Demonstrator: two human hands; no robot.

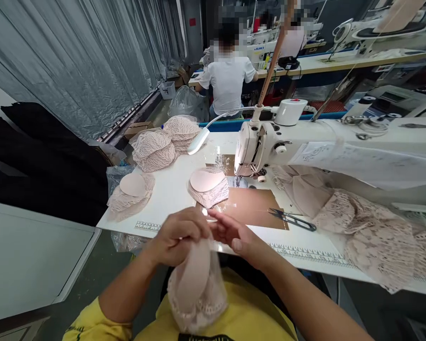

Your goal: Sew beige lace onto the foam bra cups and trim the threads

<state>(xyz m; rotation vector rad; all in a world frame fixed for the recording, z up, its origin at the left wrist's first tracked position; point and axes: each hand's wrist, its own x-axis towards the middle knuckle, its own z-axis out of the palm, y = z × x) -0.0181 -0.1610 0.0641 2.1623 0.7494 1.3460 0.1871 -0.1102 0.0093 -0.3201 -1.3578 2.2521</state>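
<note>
My left hand (182,234) is closed on the top of a pale pink lace bra cup (195,289), which hangs over my lap and is slightly blurred. Close beside it, my right hand (236,237) has its fingers stretched out and apart, with nothing visible in them; its fingertips are near the left hand's. Just beyond the hands, another lace bra cup (208,184) with a smooth pad on top lies left of the sewing machine's needle (238,181). A third padded lace piece (132,187) rests at the table's left edge.
Stacks of lace cups (154,149) stand at the back left under a lamp (199,141). Thread snips (294,220) lie on brown tape (248,203). Lace fabric (379,232) is heaped at the right, beneath the machine arm (341,135). A co-worker (229,78) sits ahead.
</note>
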